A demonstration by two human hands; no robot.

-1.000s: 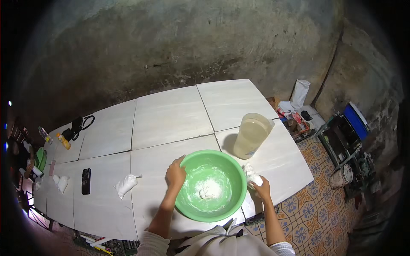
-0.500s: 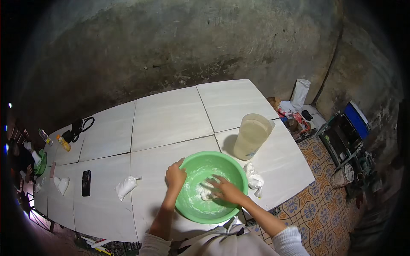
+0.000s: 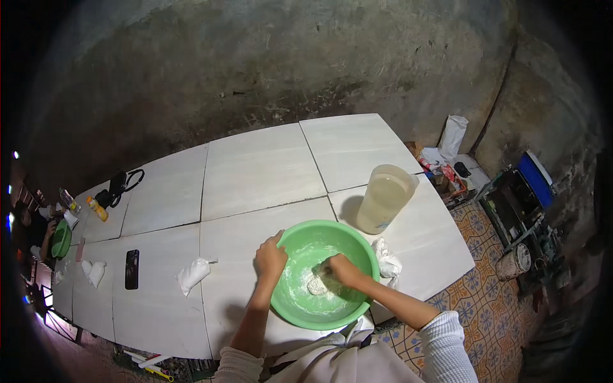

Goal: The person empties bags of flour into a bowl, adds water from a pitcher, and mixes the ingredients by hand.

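Note:
A green plastic basin (image 3: 300, 241) stands on the white-tiled table near me, its inside smeared with white powder. A small lump of white floury dough (image 3: 316, 285) lies at its bottom. My left hand (image 3: 271, 257) is closed over the basin's left rim. Inside the basin, my right hand (image 3: 343, 270) has its fingers curled down beside the lump; the fingertips are blurred, and whatever they may hold is hidden. Against the basin's right side rests a crumpled white plastic bag (image 3: 387, 260). Behind it stands a clear pitcher (image 3: 385, 201) of cloudy, pale yellowish liquid.
Bags of white powder (image 3: 193, 276) (image 3: 94, 273) and a black phone (image 3: 131, 269) lie on the left of the table. Farther left are an orange-yellow bottle (image 3: 97, 209), a black strapped item (image 3: 119, 188), and another person (image 3: 42, 239) at a green basin (image 3: 62, 239). A bucket (image 3: 514, 262) stands right.
My right hand's fingers, spread over the lump before, are now curled down beside it. My left hand stays on the rim. The view has shifted slightly.

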